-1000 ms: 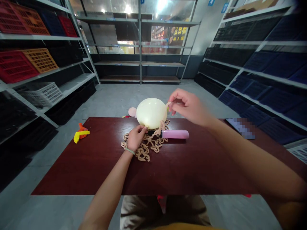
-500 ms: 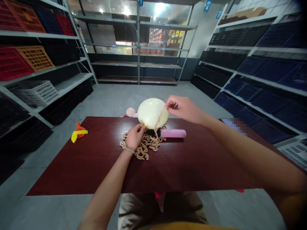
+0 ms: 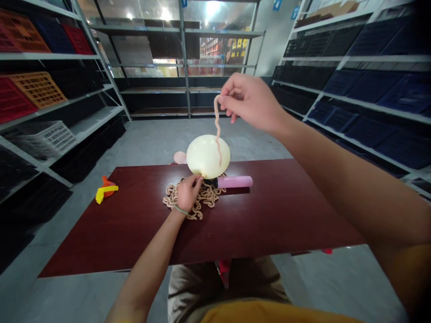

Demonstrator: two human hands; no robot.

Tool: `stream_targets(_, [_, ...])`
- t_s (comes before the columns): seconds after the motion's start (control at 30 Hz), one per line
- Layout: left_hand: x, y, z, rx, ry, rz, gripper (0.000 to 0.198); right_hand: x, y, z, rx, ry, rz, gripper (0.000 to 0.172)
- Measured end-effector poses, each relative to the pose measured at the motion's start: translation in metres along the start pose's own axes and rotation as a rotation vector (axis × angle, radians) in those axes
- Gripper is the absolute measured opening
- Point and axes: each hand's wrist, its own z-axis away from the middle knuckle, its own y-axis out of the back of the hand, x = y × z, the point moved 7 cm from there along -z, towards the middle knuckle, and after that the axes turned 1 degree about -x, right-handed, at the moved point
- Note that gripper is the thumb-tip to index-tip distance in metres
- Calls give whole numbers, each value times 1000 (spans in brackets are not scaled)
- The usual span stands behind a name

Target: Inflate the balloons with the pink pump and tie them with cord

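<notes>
My left hand [image 3: 189, 194] pinches the neck of an inflated pale yellow balloon [image 3: 206, 154], which sits above the far part of the table. Raised over the balloon, my right hand [image 3: 247, 98] has its thumb and forefinger closed on the top end of a beige wavy cord [image 3: 217, 116]. The cord hangs down in front of the balloon. Beneath and around my left wrist lies a heap of curly beige cord [image 3: 208, 197]. A pink and black hand pump [image 3: 235, 181] rests on its side just right of that heap, its black end partly hidden by the balloon.
The dark red table [image 3: 262, 224] carries orange and yellow deflated balloons [image 3: 107, 190] on its left side. A small pale pink balloon [image 3: 180, 157] shows at the far edge. Shelves with crates [image 3: 37, 89] stand left; dark blue bins [image 3: 373, 94] fill the right-hand shelves.
My right hand has risen well above the balloon, drawing the wavy cord upward. My left hand still holds the balloon's neck. The view has shifted slightly.
</notes>
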Motion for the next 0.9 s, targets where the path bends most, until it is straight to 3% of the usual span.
stream_targets(0.2, [6, -3, 3, 22, -44, -61, 28, -4, -44, -20, -74, 15, -13, 13])
stream_targets(0.43, [-1, 1, 2, 45, -12, -68, 27, 18, -96, -4, -173, 89, 175, 4])
stream_targets(0.7, [-1, 0, 1, 6, -19, -90, 28, 13, -93, -32, -61, 24, 187, 7])
stream_targets(0.8, [0, 1, 1, 8, -18, -79, 29, 10, -106, -34, -155, 58, 242, 5])
stream_targets(0.9, [-4, 5, 1, 35, 8, -79, 29, 20, -124, -12, -278, 88, 335, 7])
